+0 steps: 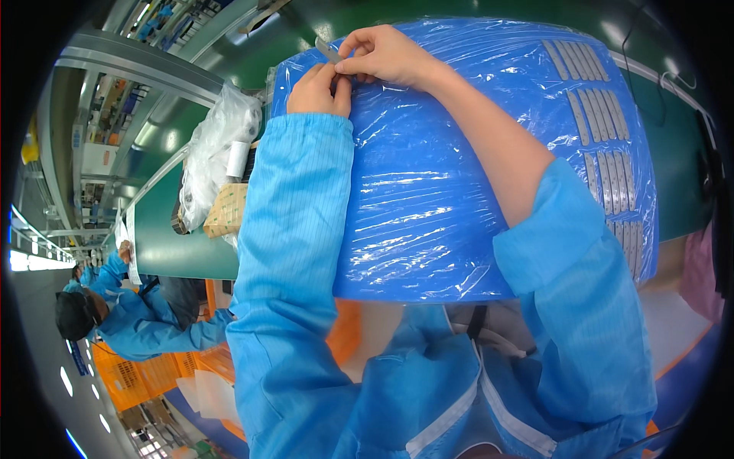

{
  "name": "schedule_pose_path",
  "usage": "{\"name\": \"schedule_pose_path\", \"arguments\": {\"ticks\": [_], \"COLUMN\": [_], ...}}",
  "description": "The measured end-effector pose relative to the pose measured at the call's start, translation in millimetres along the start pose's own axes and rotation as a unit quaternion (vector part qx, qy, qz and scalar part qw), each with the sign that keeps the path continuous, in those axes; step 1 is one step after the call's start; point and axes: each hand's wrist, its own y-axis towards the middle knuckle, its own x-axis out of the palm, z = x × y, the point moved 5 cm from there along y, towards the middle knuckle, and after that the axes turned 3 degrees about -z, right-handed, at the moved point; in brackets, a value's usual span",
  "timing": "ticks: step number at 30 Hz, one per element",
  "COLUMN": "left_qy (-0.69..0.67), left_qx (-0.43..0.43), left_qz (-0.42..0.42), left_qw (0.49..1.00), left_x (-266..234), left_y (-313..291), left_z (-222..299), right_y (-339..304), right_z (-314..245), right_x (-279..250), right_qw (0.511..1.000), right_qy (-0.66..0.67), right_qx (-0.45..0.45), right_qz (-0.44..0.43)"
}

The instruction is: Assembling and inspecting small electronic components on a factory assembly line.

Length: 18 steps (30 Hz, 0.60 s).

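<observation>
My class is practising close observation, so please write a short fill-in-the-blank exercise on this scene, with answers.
The left hand and right hand meet at a thin, flat, ____-coloured strip.
The blue, film-wrapped board lies on a glossy tabletop coloured ____.
Similar strips lie in ____ separate groups on the board's right side.
Bare skin shows along the ____ forearm.
Missing words: grey; green; four; right.

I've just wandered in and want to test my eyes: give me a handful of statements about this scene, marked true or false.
1. The left hand and right hand meet at a grey piece. True.
2. The blue panel is unwrapped. False: clear film covers it.
3. Grey strips lie near the panel's right edge. True.
4. Both sleeves reach the wrists. False: the right forearm is bare.
5. A white roll is left of the panel. True.
</observation>
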Motion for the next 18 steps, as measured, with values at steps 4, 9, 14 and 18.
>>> {"name": "schedule_pose_path", "arguments": {"ticks": [4,9,14,18], "left_qy": [0.004,-0.006,-0.009,0.003], "left_qx": [-0.023,-0.037,-0.031,-0.051], "left_qz": [-0.003,-0.002,-0.01,-0.015], "left_qw": [1.0,0.999,0.999,0.999], "left_x": [-4.0,-1.4,-2.6,-1.4], "left_y": [-1.1,-1.9,-0.3,-0.8], "left_z": [2.6,2.1,4.6,2.2], "right_y": [0.6,-2.6,-1.6,-2.9], "right_z": [-1.1,-1.7,-3.6,-4.5], "right_x": [1.5,1.8,-1.8,2.2], "right_qw": [1.0,1.0,1.0,1.0], "right_qy": [0.015,0.022,0.019,0.004], "right_qx": [-0.008,0.007,0.002,0.004], "right_qz": [0.0,-0.01,0.016,0.006]}}
